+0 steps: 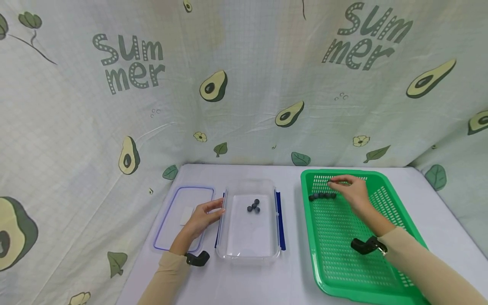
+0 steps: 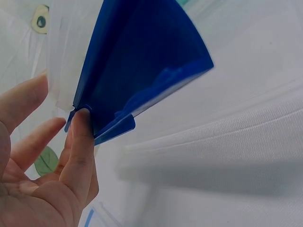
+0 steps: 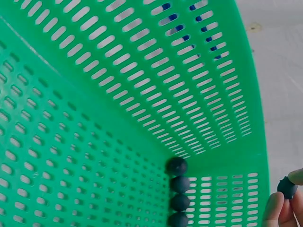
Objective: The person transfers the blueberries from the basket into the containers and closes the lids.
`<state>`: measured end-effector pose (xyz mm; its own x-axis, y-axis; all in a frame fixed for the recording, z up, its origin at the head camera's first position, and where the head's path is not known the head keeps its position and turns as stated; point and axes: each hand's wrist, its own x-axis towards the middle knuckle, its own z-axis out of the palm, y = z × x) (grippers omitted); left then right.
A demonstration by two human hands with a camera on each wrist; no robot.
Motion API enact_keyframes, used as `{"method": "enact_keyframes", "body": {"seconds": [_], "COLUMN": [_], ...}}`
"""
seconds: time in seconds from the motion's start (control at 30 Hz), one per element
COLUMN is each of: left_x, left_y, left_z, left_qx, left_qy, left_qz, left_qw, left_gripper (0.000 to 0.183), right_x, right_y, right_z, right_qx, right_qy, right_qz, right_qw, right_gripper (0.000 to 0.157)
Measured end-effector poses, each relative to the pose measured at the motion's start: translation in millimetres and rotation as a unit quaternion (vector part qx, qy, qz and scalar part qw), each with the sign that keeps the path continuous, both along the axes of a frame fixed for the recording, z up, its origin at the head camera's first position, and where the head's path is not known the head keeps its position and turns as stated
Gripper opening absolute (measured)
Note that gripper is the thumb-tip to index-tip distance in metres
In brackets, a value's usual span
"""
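Observation:
A blueberry [image 3: 287, 187] is pinched between the fingertips of my right hand [image 1: 352, 192], over the far end of the green basket [image 1: 318, 271]. Close by, several blueberries [image 1: 322, 195] lie in a row along the basket's far wall. My left hand [image 1: 203, 218] holds the left side of the clear plastic box [image 1: 248, 256], with a finger on its blue latch [image 2: 147, 52] and another fingertip at the clear wall. Inside the box, several blueberries [image 1: 254, 206] sit in a small cluster toward the far half.
A clear lid with a blue-edged seal [image 1: 167, 220] lies flat left of the box, partly behind the left arm. On the box's right side another blue latch [image 1: 281, 220] hangs folded out. A printed cloth [image 1: 244, 84] rises behind the white table [image 1: 244, 288].

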<state>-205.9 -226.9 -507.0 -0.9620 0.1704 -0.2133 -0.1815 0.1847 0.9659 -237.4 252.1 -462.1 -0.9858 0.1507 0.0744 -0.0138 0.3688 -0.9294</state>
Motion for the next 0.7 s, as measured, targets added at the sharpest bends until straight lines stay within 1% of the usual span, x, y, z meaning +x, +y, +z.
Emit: {"method": "enact_keyframes", "body": {"seconds": [0.17,0.3,0.53,0.6,0.7], "left_x": [-0.2,-0.1,1.2,1.8,2.1], "left_y": [-0.1,-0.2,0.7,1.1,1.1], "left_z": [0.7,1.0,0.2,0.3,0.6], "left_qx": [0.002,0.006,-0.003,-0.008,-0.014], "left_qy": [0.002,0.000,0.002,0.004,0.009], "left_qz": [-0.001,-0.002,-0.003,-0.001,-0.002], "left_qw": [1.0000,1.0000,1.0000,1.0000,0.9999], "left_gripper": [0.053,0.054,0.053,0.053,0.053], "right_x": [0.7,1.3,2.8,4.2,5.5], "right_y": [-4.7,-8.6,-16.1,-20.2,-27.1], "right_z": [11.0,18.8,27.7,32.1,36.5], "right_qx": [0.003,-0.005,-0.044,-0.053,-0.081], "right_qy": [-0.003,-0.005,-0.006,-0.004,0.006], "right_qz": [0.008,0.017,0.049,0.057,0.073], "right_qw": [1.000,1.000,0.998,0.997,0.994], "right_gripper": [0.041,0.042,0.043,0.040,0.037]}}
